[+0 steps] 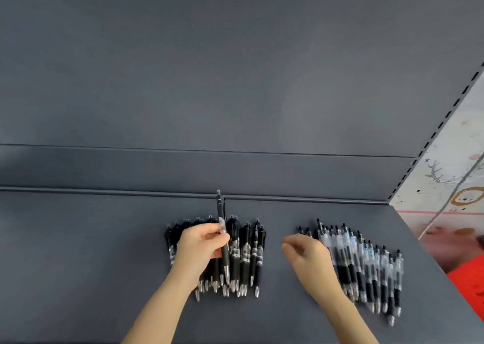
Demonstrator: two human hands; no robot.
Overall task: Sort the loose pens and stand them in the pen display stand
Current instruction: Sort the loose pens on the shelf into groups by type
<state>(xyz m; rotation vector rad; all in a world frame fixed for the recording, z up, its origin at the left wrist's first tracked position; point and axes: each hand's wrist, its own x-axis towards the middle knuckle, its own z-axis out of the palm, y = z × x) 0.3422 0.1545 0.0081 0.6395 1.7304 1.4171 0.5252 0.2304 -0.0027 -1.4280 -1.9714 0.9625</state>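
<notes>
- My two forearms come in from the near edge and converge over the shelf (78, 265). The left one slants up to the right, the right one up to the left.
- Left hand (201, 246): thumb and fingers are curled round one held pen (219, 207), gripping it about mid-barrel. The pen runs almost straight away from me, tip near my wrist and clicker end well past the fingertips.
- Right hand (306, 252): it is blurred, with the fingers curled inward. I cannot tell whether it pinches anything.
- Under the left hand and just to its right lies the row of black pens (246, 257), side by side with tips toward me.
- Just right of the right hand, partly behind its wrist, lies the row of clear-barrelled pens (366, 267), also tips toward me. The two rows lie well apart, with the right hand between them.
- Step in hand, as I judge it: assign the held pen to its matching row.
- Procedure:
  - Match the barrel against the black row.
  - Lower the pen parallel to its neighbours, tip the same way.
  - Release it at the row's edge without sweeping the others.
  - Maintain the gap between the rows.
- Beyond the fingertips I see only the rear lip (104, 191) and the back panel (209, 81). No display stand is in view, so standing the pens looks not yet begun.
</notes>
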